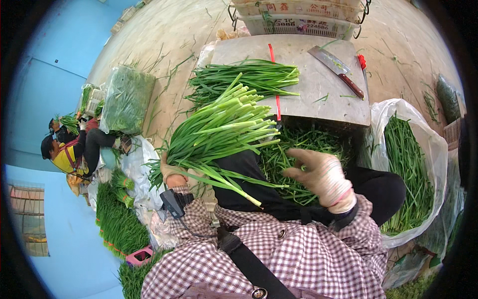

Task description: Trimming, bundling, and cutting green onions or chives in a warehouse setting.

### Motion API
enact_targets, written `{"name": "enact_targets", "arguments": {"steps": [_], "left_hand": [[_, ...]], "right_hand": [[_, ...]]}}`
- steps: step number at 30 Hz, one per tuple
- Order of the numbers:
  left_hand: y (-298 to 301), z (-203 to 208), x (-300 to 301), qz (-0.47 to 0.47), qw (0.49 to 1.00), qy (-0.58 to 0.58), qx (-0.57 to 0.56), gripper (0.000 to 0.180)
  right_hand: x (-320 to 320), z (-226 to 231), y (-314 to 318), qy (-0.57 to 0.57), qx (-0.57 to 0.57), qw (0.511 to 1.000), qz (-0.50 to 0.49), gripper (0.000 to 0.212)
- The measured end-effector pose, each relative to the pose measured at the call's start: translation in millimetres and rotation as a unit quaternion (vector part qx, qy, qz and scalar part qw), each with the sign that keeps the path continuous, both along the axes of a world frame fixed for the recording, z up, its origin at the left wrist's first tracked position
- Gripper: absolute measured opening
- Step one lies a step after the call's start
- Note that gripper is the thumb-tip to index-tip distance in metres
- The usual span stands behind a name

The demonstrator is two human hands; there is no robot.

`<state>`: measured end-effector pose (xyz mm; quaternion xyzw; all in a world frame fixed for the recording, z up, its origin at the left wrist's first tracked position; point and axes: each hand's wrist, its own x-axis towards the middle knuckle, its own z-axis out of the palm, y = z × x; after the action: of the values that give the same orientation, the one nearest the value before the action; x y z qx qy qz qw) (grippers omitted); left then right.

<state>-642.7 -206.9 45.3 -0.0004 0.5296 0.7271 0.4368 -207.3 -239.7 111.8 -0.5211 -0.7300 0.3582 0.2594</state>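
My left hand (172, 173), in a pale glove, is wrapped round a thick bunch of garlic chives (219, 124). Their pale cut ends fan out toward the upper right, and a few stalks droop apart below the rest. To the right of the bunch, my gloved right hand (321, 177) hovers with thumb and fingers apart and nothing in it. Beneath that hand lies a heap of loose green leaves (313, 139). Another portion of chives (244, 77) rests on the grey board (328, 107) ahead, across a red strap (271, 52).
A cleaver (333, 67) with a wooden handle lies on the board's right side. White crates (298, 26) stand beyond it. At right is a clear bag of chives (406, 169). Tied bunches (117, 214) lie at left, near a seated person (74, 152) and a wrapped green bale (127, 99).
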Motion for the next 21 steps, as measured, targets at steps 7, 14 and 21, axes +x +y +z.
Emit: {"name": "enact_targets", "arguments": {"steps": [7, 14, 21], "left_hand": [[4, 0, 16, 0.023, 0.993, 0.031, -0.107, 0.044], [-9, -17, -46, -0.318, 0.900, -0.296, -0.015, 0.041], [1, 16, 29, -0.014, 1.000, 0.023, -0.010, 0.035]], "right_hand": [[-95, 13, 56, -0.171, 0.041, 0.984, 0.025, 0.032], [-68, 4, 27, 0.132, 0.275, 0.921, 0.245, 0.013], [28, 12, -2, 0.035, -0.101, 0.967, 0.233, 0.026]]}}
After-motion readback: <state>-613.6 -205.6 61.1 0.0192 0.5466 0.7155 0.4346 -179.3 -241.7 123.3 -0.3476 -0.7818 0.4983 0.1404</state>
